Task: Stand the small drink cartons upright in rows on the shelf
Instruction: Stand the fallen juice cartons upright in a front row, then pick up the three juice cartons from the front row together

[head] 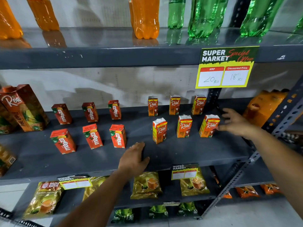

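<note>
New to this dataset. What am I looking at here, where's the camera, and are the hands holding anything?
There is no robot: a person works with bare hands, and the single picture comes from a wide-angle camera on their head, looking forward and down at a shop shelf. On it stand six red Maaza cartons in two rows of three and, to their right, six orange Real cartons, also two rows of three, all upright. The left hand rests flat and open on the shelf, holding nothing. The right hand, blurred, is open beside the front-right Real carton; its fingertips are at the carton's edge, contact unclear.
</note>
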`<state>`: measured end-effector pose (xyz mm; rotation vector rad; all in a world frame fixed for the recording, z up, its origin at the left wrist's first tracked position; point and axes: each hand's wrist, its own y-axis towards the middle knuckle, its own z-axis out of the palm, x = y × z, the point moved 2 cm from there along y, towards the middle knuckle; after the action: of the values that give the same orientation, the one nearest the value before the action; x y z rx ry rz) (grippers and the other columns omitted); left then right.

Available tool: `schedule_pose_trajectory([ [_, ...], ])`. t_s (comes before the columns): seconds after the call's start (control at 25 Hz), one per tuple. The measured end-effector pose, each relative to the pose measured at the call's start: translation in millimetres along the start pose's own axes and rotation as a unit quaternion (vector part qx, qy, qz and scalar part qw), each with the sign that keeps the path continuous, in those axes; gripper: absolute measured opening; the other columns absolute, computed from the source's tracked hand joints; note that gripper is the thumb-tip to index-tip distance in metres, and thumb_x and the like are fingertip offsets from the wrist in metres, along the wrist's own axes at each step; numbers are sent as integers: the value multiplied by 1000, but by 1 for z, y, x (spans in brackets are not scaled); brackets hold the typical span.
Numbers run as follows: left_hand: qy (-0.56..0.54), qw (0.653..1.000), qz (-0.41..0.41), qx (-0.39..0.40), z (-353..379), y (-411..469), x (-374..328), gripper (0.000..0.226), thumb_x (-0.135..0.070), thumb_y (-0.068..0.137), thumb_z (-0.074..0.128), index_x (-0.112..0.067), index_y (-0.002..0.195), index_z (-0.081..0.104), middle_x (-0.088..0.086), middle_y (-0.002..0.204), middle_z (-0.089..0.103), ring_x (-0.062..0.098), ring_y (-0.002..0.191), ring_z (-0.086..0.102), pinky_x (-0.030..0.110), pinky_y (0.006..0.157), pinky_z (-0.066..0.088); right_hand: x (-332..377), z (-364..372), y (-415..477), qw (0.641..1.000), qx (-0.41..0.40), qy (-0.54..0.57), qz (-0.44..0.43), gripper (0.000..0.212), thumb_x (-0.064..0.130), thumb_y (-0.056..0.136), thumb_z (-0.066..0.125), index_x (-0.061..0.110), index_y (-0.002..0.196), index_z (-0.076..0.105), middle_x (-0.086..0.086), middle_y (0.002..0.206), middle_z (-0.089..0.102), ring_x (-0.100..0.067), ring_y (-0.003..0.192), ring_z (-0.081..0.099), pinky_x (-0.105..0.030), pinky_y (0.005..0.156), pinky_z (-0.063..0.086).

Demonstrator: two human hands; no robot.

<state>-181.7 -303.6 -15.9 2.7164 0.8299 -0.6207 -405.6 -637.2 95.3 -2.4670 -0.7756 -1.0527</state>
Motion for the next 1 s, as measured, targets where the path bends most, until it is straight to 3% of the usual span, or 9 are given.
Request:
schedule_pose_trajectory([
  [0.12, -138, 987, -76, 23, -8, 27, -11, 86, -46, 73, 77, -20, 142, 33, 3, 141, 47, 22, 127, 45, 37, 104, 38, -26, 24, 0, 993, 5, 118, 31, 84, -17, 75, 67, 11, 144, 30, -21, 141, 46, -32, 121, 50, -41, 87, 46],
  [0.24, -263, 960, -80, 47, -7, 57, -28, 90, -33, 69, 85, -20, 142, 35, -2, 138, 49, 14, 127, 43, 31, 103, 35, -35, 45, 11, 981, 36, 187, 29, 57, -15, 78, 66, 8, 126, 48, -17, 124, 60, -31, 117, 56, -44, 97, 45],
  [0.36, -250, 964, -75, 54, 2, 84, -38, 62, -28, 74, 82, -19, 127, 52, 3, 124, 62, 20, 116, 56, 32, 96, 42, -37, 54, 24, 987, 69, 145, 12, 52, -4, 78, 73, 7, 125, 54, -11, 120, 65, -23, 113, 59, -41, 103, 42],
  [0.48, -273, 956, -61, 92, 11, 103, -49, 51, -30, 75, 81, -19, 119, 60, 4, 116, 68, 21, 110, 61, 43, 99, 46, -31, 63, 35, 986, 121, 112, -29, 45, 5, 77, 77, 11, 118, 60, -8, 114, 70, -20, 109, 63, -43, 103, 43],
  [0.56, -289, 950, -37, 113, 17, 116, -59, 53, -29, 75, 81, -19, 122, 59, 5, 119, 67, 20, 111, 60, 44, 100, 46, -27, 69, 42, 981, 159, 104, -47, 43, 8, 76, 78, 13, 116, 63, -6, 113, 72, -20, 110, 64, -43, 103, 43],
  [0.68, -294, 946, -16, 136, 24, 128, -65, 58, -27, 73, 83, -19, 125, 58, 6, 122, 66, 12, 109, 59, 31, 95, 46, -24, 80, 49, 975, 184, 101, -66, 44, 10, 74, 81, 23, 112, 65, 6, 108, 74, -12, 108, 65, -28, 96, 48],
  [0.76, -308, 939, -29, 152, 31, 132, -65, 66, -26, 66, 88, -20, 125, 59, 4, 121, 67, 13, 111, 61, 32, 97, 47, -25, 87, 51, 976, 181, 97, -67, 46, 6, 70, 83, 30, 105, 66, 16, 100, 75, -5, 101, 67, -22, 88, 51],
  [0.88, -268, 956, -59, 107, 39, 131, -66, 76, -40, 52, 92, -27, 121, 62, -4, 115, 70, 11, 104, 64, 31, 94, 50, -27, 98, 53, 982, 155, 91, -66, 58, 1, 59, 89, 32, 102, 67, 11, 100, 75, -8, 99, 68, -26, 87, 54],
  [1.0, -238, 967, -73, 60, 37, 126, -73, 73, -51, 49, 87, -33, 116, 64, -7, 111, 72, 9, 98, 65, 24, 83, 48, -23, 102, 47, 982, 155, 61, -90, 66, 14, 53, 94, 43, 104, 64, 14, 109, 71, -1, 100, 65, -20, 86, 51],
])
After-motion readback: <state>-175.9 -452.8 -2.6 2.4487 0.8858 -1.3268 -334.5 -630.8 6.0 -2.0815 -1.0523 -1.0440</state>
